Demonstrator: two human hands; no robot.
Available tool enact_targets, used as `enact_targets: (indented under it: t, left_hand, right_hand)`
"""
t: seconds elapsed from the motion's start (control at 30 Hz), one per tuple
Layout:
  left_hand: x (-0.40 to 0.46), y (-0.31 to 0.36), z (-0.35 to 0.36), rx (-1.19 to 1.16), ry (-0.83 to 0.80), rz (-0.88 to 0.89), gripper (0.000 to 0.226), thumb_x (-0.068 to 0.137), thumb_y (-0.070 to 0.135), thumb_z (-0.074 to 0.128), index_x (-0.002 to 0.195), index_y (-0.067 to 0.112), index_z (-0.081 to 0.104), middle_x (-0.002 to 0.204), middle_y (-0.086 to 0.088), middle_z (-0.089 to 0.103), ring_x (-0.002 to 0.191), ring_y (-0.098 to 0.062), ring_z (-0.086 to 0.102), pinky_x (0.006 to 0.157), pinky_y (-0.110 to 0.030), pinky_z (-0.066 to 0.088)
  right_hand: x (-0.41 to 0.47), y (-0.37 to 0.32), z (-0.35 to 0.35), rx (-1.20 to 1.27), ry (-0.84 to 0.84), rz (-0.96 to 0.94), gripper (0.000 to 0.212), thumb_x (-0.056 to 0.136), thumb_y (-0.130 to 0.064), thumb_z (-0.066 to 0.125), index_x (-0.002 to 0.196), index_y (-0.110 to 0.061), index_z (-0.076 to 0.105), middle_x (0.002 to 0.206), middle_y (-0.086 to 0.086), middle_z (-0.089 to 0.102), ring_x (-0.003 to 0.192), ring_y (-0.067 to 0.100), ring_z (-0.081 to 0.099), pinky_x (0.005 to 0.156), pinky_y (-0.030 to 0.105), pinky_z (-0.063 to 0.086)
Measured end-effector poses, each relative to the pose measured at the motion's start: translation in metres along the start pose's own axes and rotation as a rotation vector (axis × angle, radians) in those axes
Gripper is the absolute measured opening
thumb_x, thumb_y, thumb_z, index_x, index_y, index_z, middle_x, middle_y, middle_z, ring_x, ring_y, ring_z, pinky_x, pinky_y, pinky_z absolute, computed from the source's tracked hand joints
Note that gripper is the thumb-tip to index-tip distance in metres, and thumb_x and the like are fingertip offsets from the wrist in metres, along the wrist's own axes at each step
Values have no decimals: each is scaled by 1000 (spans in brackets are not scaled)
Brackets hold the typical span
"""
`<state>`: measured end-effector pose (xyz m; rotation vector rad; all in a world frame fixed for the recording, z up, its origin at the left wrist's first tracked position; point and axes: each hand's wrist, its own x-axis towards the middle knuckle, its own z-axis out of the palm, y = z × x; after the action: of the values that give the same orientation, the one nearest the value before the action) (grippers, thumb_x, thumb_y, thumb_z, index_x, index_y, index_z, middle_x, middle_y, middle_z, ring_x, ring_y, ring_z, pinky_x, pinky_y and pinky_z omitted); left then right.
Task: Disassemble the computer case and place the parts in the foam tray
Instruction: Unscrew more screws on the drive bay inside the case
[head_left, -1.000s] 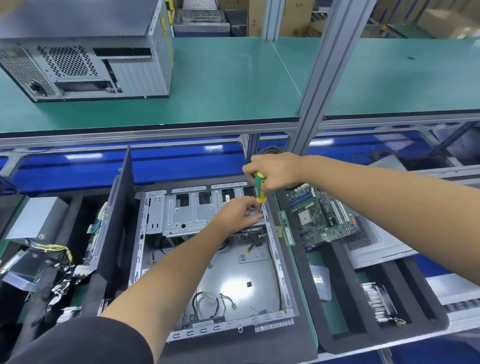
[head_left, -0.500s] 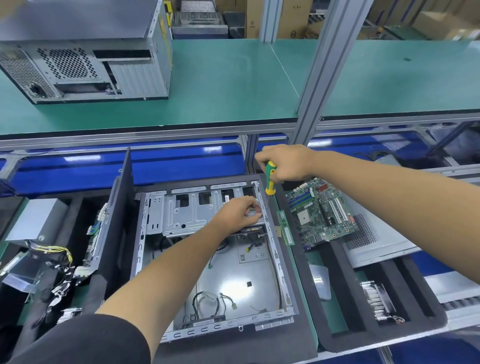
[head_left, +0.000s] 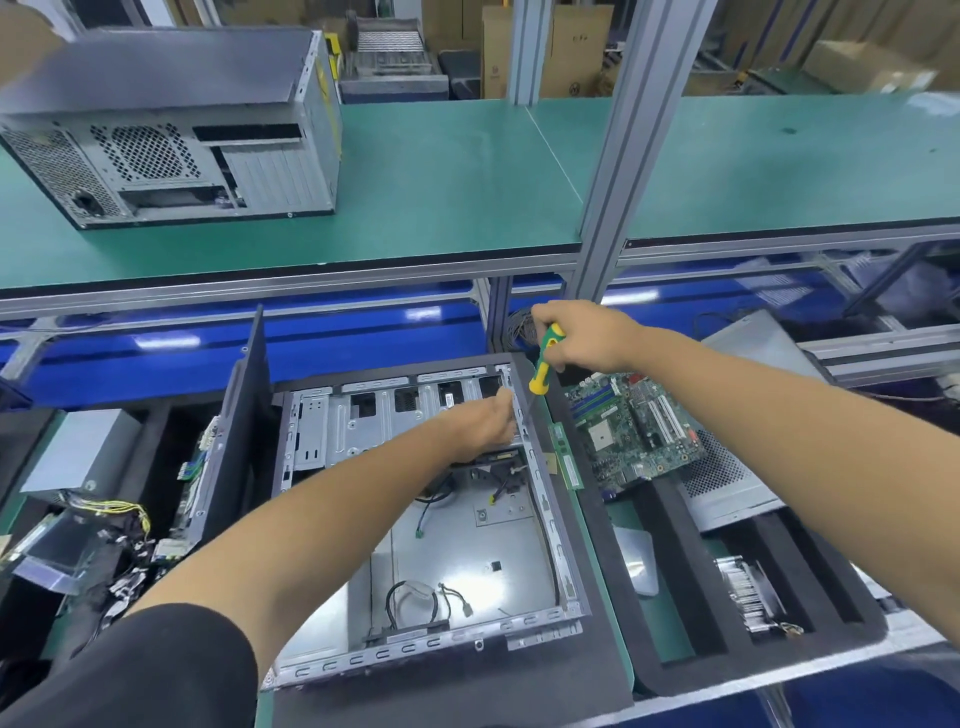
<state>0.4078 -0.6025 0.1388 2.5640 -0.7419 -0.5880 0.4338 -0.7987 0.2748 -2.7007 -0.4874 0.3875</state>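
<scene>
Gripping the screwdriver (head_left: 543, 366), right hand (head_left: 582, 335) angles its tip down-left.

Green-and-yellow screwdriver (head_left: 543, 370), green motherboard (head_left: 636, 426)

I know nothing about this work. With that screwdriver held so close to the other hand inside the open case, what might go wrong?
1. The screwdriver tip sits right beside the left hand on the drive cage; a slip might jab the fingers.
2. A freed screw could drop among the loose cables on the case floor.
3. The right hand works beside the bare motherboard; a swing could scratch it.
</scene>
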Motion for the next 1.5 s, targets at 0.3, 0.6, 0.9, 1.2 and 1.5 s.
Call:
enact_targets:
  t: [0.3, 0.6, 0.9, 1.2, 1.5]
  left_hand:
    - [-7, -14, -9, -551, 186, -240, 11, 107, 13, 41, 96, 10, 42, 83, -9, 48, 68, -18, 42, 58, -31, 35]
    - [-6, 4, 0, -1235, 292, -385, 23, 105, 19, 37, 99, 9, 57, 60, 3, 38, 48, -12, 21, 46, -27, 19]
    - [11, 17, 10, -954, 404, -220, 36, 107, 44, 46, 95, 14, 61, 86, -7, 60, 79, -20, 56, 77, -38, 50]
    - [21, -1, 33, -521, 536, -253, 41, 102, 53, 47, 90, 15, 57, 78, -8, 66, 73, -25, 64, 70, -46, 53]
    - [31, -11, 36, -546, 586, -241, 48, 93, 60, 58, 83, 13, 51, 71, -16, 54, 61, -14, 44, 62, -35, 37]
  right_hand:
    - [-28, 42, 54, 715, 463, 297, 17, 84, -10, 66, 80, -8, 49, 62, 4, 43, 45, 11, 35, 44, 23, 29]
    - [-37, 13, 141, 1513, 640, 627, 10, 94, -12, 60, 90, -13, 51, 74, 9, 60, 51, 14, 59, 46, 26, 44]
    - [-13, 2, 160, 737, 398, 318, 13, 90, -34, 49, 80, -26, 51, 92, -1, 60, 94, 21, 46, 71, 39, 33]
    - [23, 87, 192, 781, 389, 619, 9, 99, -11, 50, 90, -15, 48, 87, -1, 60, 81, 24, 56, 56, 26, 34]
    - [92, 125, 208, 507, 250, 613, 2, 103, -15, 46, 104, -15, 47, 102, 11, 59, 86, 27, 51, 71, 34, 37]
